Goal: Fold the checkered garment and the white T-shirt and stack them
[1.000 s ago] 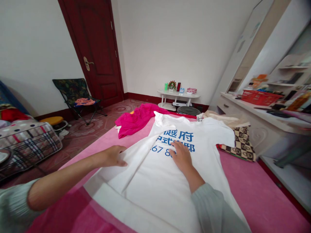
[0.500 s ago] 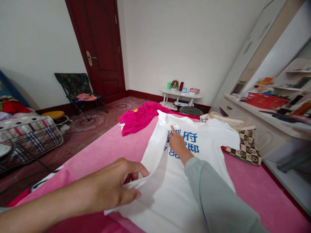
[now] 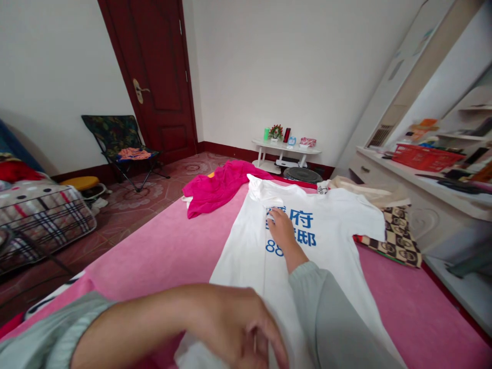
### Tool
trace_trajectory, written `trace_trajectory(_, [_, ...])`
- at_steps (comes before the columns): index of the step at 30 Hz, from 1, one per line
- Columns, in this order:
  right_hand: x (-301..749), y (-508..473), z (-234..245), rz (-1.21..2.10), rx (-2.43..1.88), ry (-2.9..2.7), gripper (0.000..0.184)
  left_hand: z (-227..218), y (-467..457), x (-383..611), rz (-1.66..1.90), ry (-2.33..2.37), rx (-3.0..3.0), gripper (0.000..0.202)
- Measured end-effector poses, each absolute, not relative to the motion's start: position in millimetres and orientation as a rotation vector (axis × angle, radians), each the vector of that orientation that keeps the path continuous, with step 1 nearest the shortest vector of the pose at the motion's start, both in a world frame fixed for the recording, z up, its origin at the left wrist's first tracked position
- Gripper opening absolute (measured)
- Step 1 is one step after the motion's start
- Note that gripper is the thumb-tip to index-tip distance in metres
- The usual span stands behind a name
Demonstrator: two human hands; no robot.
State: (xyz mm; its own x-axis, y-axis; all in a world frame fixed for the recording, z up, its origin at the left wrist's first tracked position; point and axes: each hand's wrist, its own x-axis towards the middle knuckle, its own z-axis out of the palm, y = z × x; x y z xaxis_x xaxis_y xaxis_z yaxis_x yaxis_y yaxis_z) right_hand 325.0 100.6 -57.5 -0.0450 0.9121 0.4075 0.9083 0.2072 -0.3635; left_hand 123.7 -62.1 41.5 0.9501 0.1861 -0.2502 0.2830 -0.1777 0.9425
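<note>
A white T-shirt [image 3: 326,277] with blue printed characters is spread on a pink bed cover [image 3: 154,241]. Its left side is folded inward, the flap covering part of the print, and the sleeve is bunched near the collar. My left hand [image 3: 234,323], smeared by motion, is over the lower part of the shirt with curled fingers closed at the flap's lower end; its fingertips are partly cut off by the frame. Farther up, my right hand [image 3: 282,230] rests on the flap's edge beside the print, fingers slightly apart and pressing on the fabric.
A bright pink garment [image 3: 215,189] lies at the bed's far left corner. Beige cloth [image 3: 369,192] and a checkered patterned item [image 3: 400,236] lie to the right. Beyond stand a small white table [image 3: 286,148], a folding chair [image 3: 119,138] and a cabinet with a red basket [image 3: 426,156].
My left hand has moved right and toward me, bringing the shirt's raised left side over flat. My right hand stays near the print, its fingers lowered a little.
</note>
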Motion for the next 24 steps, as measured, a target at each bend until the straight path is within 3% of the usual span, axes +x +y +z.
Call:
trace_trajectory(4, [332.7, 106.0, -64.9, 0.090, -1.588, -1.823, 0.033, 23.1, 18.2, 158.7, 0.456, 0.781, 2.081, 0.035])
trace_trajectory(6, [335.7, 107.6, -66.9, 0.120, -1.551, -1.764, 0.033, 5.9, 59.6, 170.5, 0.659, 1.189, 2.291, 0.052])
trace_trajectory(10, [338.6, 109.1, -68.4, 0.183, -1.530, -1.678, 0.034, -33.9, 107.2, 177.2, 0.418, 1.672, 2.397, 0.066])
trace_trajectory(14, [335.4, 108.6, -68.5, 0.171, -1.560, -1.699, 0.037, -53.0, 111.1, 176.0, 0.388, 1.676, 2.452, 0.067])
trace_trajectory(21, [327.1, 133.0, -47.4, -0.243, -1.689, -1.889, 0.032, -51.2, 110.0, 177.5, 0.401, 1.679, 2.443, 0.069])
trace_trajectory(24, [327.2, 158.8, -37.7, -0.263, -1.730, -2.029, 0.029, -51.7, 110.7, 177.2, 0.407, 1.686, 2.445, 0.068])
